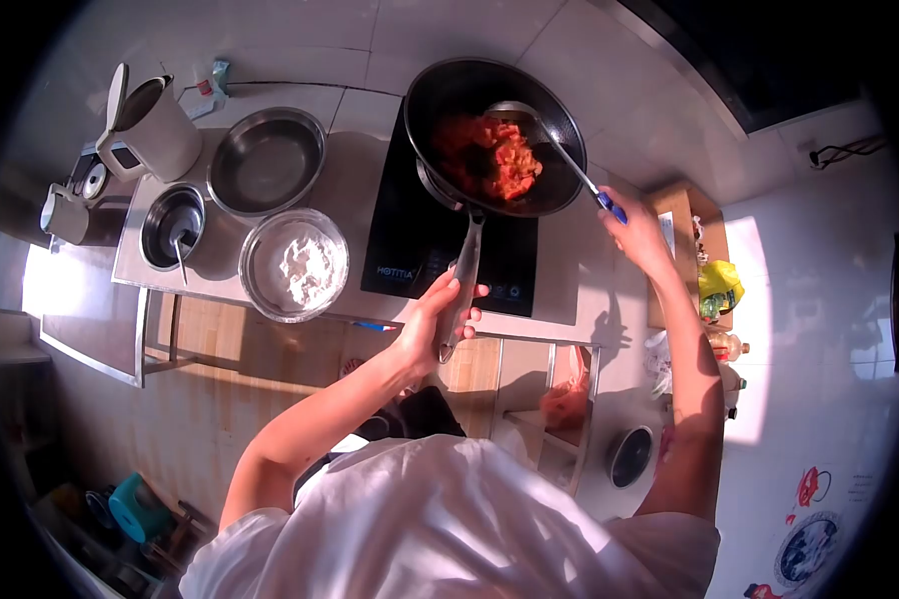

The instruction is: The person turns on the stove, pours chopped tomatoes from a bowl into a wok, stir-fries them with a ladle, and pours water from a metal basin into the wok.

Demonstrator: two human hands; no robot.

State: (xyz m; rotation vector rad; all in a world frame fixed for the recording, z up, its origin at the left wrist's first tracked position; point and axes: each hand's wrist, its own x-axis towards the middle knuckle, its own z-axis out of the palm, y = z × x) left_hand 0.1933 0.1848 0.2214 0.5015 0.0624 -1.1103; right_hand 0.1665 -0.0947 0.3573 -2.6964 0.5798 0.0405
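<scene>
My left hand [435, 321] is closed round the long handle of a dark wok [438, 95], which sits tilted over the black induction cooktop [395, 245]. Chopped red food [514, 168], looking like cooked tomato, lies in the wok. With my right hand [637, 235] I grip the blue handle end of a metal ladle [567, 155]. Its bowl is inside the wok, touching the upper edge of the food.
Left of the cooktop stand a bowl with white powder [310, 270], a wide metal basin [268, 160], a small pot [160, 225] with a spoon, and a white kettle [160, 130]. On the right is a wooden box [674, 205] with packets, with bottles [729, 346] nearby.
</scene>
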